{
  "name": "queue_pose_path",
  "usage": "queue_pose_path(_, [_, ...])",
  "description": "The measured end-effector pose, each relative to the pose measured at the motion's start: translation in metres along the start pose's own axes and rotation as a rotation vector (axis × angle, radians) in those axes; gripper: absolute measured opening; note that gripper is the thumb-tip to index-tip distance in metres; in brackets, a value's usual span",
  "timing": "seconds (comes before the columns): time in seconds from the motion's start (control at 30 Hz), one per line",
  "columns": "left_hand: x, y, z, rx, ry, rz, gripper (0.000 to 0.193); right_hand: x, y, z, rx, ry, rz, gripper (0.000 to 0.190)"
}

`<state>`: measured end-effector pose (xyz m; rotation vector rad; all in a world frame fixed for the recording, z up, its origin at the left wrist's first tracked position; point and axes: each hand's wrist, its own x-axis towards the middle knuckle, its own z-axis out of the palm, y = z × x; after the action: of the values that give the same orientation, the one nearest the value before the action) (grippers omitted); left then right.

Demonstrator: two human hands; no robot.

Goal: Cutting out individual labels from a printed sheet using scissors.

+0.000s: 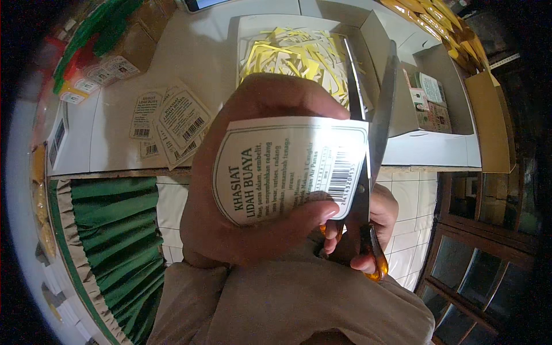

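Observation:
A printed paper label (271, 168) with a barcode and a double-line border is pinched in my left hand (207, 194), between thumb and fingers. The label is turned sideways, and its barcode end faces right. My right hand (384, 207) has its fingers through the amber handles of a pair of scissors (381, 116). The scissor blades point up and are parted, right at the label's right edge. Part of the right hand is hidden behind the scissors. Several similar labels (183, 116) lie overlapping on the white table (185, 51) at the left.
Behind my hands stands an open box (297, 22) of yellow and white paper offcuts (297, 60). To the right, another box (461, 112) holds small printed packets (431, 90). Yellow packages (427, 17) lie at the far right; a green curtain (116, 241) hangs below the table's left side.

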<state>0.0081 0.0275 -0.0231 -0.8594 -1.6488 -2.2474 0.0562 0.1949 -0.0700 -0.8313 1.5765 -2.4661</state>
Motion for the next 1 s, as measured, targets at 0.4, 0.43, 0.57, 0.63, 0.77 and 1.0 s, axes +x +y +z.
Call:
queue_pose_path(0.4, [0.004,0.0,-0.003,-0.004,0.044,-0.031,0.059,-0.004,0.002,-0.001,-0.008,0.012,0.015,0.066])
queue_pose_path(0.43, [0.004,0.001,-0.003,-0.02,0.059,-0.036,0.059,-0.004,0.002,-0.001,-0.011,0.014,0.014,0.065])
queue_pose_path(0.57, [0.006,-0.001,-0.003,-0.032,0.089,-0.048,0.059,-0.004,0.001,-0.002,-0.001,-0.015,0.038,0.065])
queue_pose_path(0.63, [0.007,-0.002,-0.004,-0.035,0.086,-0.039,0.059,-0.005,0.001,-0.003,-0.006,-0.03,0.049,0.065])
queue_pose_path(0.77, [0.009,-0.003,-0.007,-0.058,0.064,-0.05,0.059,-0.008,0.002,-0.003,0.006,-0.032,0.058,0.067])
queue_pose_path(1.0, [0.011,0.0,-0.014,-0.019,0.096,-0.102,0.066,-0.01,0.003,0.001,0.077,0.035,0.051,0.064])
